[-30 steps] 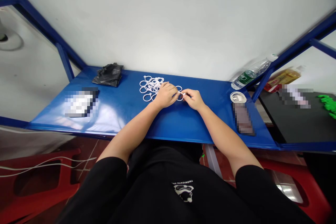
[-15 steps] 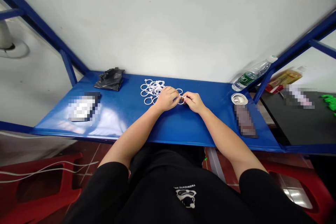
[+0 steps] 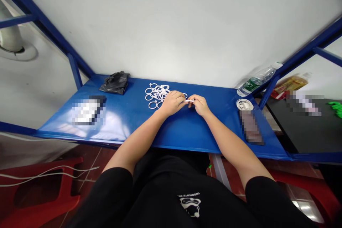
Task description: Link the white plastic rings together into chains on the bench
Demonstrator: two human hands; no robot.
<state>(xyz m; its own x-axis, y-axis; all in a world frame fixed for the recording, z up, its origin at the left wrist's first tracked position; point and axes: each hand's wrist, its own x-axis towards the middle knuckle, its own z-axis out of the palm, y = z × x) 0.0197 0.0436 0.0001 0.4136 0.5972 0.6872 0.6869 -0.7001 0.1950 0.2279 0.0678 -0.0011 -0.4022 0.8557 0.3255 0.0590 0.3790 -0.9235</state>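
Between my two hands a white plastic ring (image 3: 189, 100) is held, seen nearly edge-on, with a small eyelet at its right end. My left hand (image 3: 173, 102) pinches its left side, fingers closed. My right hand (image 3: 199, 104) grips the right end between thumb and fingers. Just left of my left hand lies a loose pile of similar white rings (image 3: 153, 104), partly hidden by that hand. Behind the hands another white ring (image 3: 185, 95) shows in part on the blue table (image 3: 184, 135).
A black plastic bag (image 3: 115, 82) and a blurred-out flat item (image 3: 89, 110) lie on the left. At right stand a water bottle (image 3: 252, 84), a coiled white cable (image 3: 244, 104) and a blurred dark object (image 3: 251, 127). Blue frame bars flank the table against the wall.
The ring in my hands has turned from showing its open circle to nearly edge-on. Both hands keep hold of it. The whole view has shifted slightly.
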